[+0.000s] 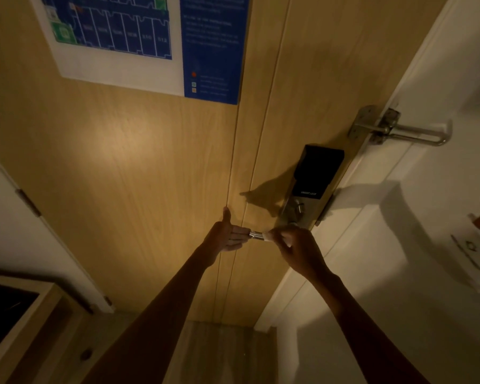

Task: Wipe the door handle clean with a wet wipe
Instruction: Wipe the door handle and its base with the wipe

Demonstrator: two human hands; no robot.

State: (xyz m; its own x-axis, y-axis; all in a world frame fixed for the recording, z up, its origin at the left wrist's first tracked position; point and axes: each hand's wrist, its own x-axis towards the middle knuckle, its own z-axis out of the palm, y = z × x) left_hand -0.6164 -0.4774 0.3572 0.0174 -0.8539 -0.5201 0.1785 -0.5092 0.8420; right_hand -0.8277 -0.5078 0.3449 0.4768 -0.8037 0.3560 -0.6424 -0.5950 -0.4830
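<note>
A silver lever door handle (256,235) sticks out leftward from the metal lock plate (291,212) on the wooden door (139,162). My right hand (297,246) is wrapped around the handle's inner part, pressing a white wet wipe (269,236) against it. Only a short stretch of bare metal shows between my hands. My left hand (227,235) lies at the handle's free end with the thumb pointing up and fingers extended; whether it grips the tip I cannot tell.
A black smart lock panel (317,170) sits above the handle. A swing bar door guard (399,128) bridges door and white frame higher up. A blue evacuation plan (150,40) hangs on the door. A wooden cabinet (25,322) stands at lower left.
</note>
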